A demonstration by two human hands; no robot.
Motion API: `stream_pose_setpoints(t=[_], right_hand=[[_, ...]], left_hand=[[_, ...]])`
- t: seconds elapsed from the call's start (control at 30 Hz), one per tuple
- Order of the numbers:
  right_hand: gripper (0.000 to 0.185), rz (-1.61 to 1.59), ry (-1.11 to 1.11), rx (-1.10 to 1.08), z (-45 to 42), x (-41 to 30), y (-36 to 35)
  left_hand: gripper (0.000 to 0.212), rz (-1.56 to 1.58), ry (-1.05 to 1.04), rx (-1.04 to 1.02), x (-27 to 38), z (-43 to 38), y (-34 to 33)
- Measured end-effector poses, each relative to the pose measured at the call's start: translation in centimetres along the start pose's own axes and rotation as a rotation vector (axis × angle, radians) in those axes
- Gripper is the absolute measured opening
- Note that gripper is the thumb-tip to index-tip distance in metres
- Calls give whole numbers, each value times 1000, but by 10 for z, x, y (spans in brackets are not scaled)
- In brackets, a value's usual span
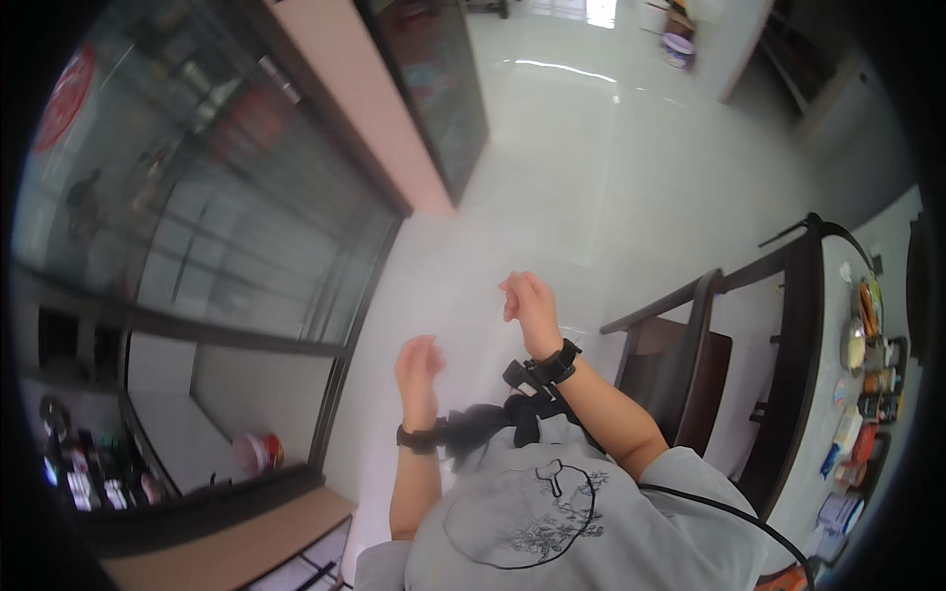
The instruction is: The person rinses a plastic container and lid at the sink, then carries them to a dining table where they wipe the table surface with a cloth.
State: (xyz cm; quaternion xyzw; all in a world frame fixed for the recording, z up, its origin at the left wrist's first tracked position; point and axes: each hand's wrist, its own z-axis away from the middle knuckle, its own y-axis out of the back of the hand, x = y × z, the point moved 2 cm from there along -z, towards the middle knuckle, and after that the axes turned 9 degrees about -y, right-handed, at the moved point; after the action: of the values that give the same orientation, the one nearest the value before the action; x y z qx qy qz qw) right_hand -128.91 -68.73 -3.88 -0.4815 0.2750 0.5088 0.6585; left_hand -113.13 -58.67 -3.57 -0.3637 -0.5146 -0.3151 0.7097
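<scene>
My left hand hangs in front of my body over the pale glossy floor, blurred, with nothing visible in it. Farther forward and to the right, my right hand has its fingers curled in and appears to hold nothing. Both hands touch nothing that I can see. A black strap circles my left wrist. Another black strap with a small device sits on my right wrist. Nearest to the right forearm is a dark wooden chair.
On the right stands a dark-framed table with several jars, bottles and packets. Dark-framed glass sliding doors run along the left, ending at a pink pillar. Lower left is a wooden-topped cabinet. A bucket stands far ahead. A black cable trails beside me.
</scene>
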Motion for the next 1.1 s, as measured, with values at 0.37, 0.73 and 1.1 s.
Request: stream_pose_setpoints(t=[0.37,0.73,1.1], right_hand=[[24,-180,225,500,-109,-91,106],[27,-174,352,665,-230,-172,153],[19,-432,382,1014,-251,-218,327]], left_hand=[[13,-46,90,-519,-24,-163,-181],[13,-127,154,-832,-23,-301,-370],[15,-221,260,-1178,-91,-287,-582]])
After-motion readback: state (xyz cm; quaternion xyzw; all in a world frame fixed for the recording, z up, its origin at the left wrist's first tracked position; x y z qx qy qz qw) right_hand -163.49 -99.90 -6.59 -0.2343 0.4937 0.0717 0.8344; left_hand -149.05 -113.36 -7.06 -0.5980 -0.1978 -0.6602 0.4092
